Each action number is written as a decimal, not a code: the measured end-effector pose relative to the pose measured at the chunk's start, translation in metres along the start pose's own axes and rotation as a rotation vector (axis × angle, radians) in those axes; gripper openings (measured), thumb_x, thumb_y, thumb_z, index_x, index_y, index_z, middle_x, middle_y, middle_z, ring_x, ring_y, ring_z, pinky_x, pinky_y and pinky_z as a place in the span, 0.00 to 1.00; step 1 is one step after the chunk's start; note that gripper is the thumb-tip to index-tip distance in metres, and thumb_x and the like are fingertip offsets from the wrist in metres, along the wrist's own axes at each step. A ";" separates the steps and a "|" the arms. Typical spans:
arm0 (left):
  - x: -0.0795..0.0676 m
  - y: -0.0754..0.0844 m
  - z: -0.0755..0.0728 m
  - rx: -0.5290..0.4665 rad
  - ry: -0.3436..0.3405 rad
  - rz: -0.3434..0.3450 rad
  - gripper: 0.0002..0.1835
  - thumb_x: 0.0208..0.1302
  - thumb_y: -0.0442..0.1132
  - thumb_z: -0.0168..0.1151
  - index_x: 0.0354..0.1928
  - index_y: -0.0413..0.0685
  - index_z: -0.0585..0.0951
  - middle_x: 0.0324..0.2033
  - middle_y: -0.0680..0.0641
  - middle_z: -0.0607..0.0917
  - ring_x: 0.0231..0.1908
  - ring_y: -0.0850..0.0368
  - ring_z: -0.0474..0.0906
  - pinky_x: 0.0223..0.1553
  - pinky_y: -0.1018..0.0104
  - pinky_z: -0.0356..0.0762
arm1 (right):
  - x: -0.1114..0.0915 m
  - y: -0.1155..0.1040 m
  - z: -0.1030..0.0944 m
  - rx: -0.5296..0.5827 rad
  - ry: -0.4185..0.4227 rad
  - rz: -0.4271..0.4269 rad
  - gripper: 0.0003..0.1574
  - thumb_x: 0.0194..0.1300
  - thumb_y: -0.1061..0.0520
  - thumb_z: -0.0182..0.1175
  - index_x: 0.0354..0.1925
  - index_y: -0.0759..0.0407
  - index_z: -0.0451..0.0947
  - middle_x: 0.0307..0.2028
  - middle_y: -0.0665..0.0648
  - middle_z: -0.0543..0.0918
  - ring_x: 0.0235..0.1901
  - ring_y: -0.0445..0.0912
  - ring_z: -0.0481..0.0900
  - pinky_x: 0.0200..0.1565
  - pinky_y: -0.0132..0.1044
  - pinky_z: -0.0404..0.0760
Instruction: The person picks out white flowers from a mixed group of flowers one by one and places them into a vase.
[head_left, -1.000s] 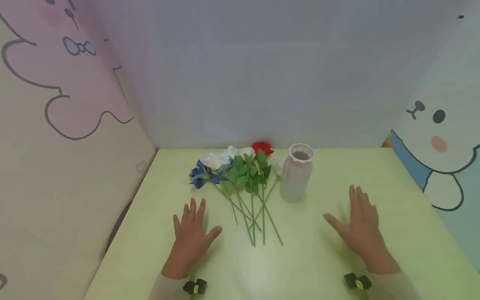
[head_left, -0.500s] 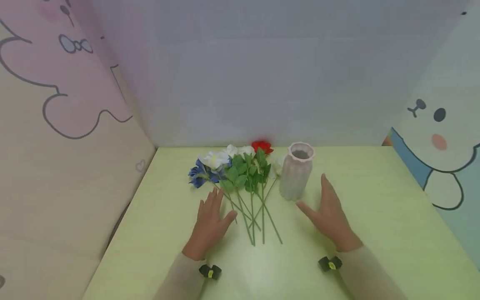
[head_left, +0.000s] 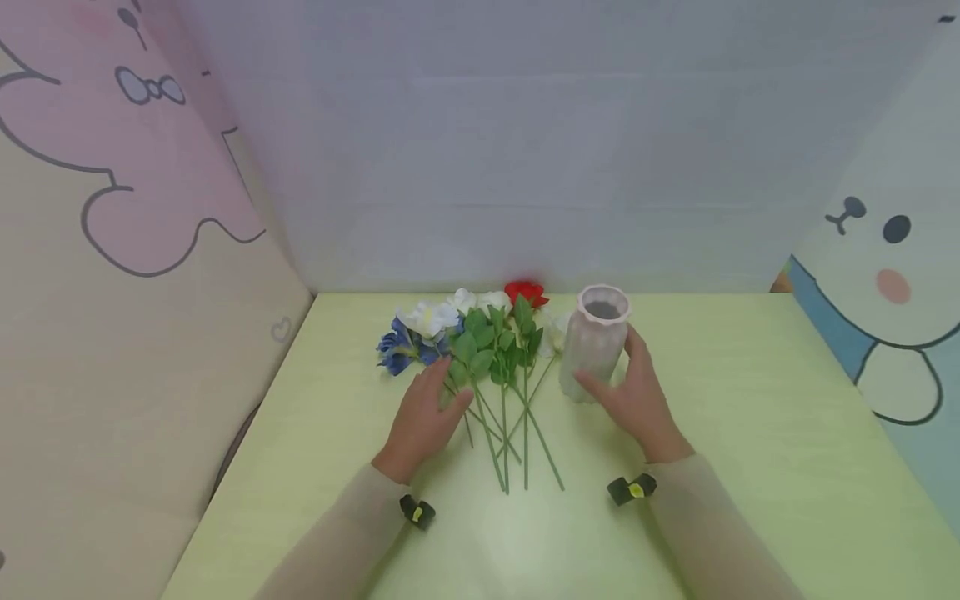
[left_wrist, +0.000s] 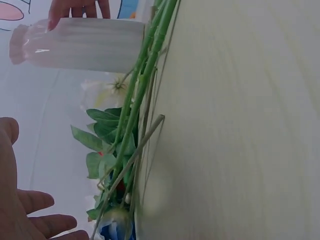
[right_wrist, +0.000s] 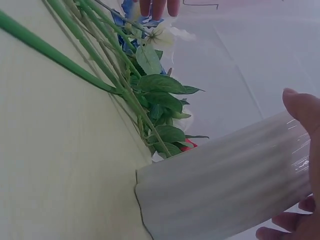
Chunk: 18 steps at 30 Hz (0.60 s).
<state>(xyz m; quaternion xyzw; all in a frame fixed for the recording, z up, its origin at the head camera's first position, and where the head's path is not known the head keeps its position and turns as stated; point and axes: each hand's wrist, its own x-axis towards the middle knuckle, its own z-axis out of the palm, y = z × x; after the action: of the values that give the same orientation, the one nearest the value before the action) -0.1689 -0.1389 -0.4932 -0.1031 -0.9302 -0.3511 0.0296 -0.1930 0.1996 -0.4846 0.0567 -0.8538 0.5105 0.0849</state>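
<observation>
A pale pinkish-white ribbed vase stands upright on the table. My right hand is round its right side, with the thumb across its front and the fingers on the far side; how firmly they press is not clear. Left of the vase lie several artificial flowers, with blue, white and red heads towards the back and green stems towards me. My left hand is beside the stems below the blue and white heads. Its fingers look spread and hold nothing in the left wrist view, where the hand appears apart from the flowers.
The pale yellow-green table ends at a grey-white back panel. Side panels with cartoon figures stand left and right. One white flower lies close against the vase's left side.
Both hands have moved inward and forward. My right hand has come from the open table to the vase, and my left hand has come up to the flowers. Vase and flowers have stayed put.
</observation>
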 end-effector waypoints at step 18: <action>-0.001 0.004 0.021 -0.225 0.171 -0.153 0.38 0.76 0.59 0.56 0.78 0.45 0.63 0.75 0.39 0.65 0.74 0.39 0.59 0.72 0.39 0.60 | 0.006 0.025 0.016 0.211 -0.017 0.046 0.61 0.65 0.49 0.74 0.79 0.62 0.45 0.73 0.68 0.62 0.73 0.62 0.61 0.72 0.62 0.59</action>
<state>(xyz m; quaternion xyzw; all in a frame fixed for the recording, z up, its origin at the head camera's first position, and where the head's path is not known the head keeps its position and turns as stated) -0.1672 -0.1221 -0.5068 -0.0044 -0.8841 -0.4620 0.0701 -0.2048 0.1969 -0.5127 0.0501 -0.7971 0.5989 0.0593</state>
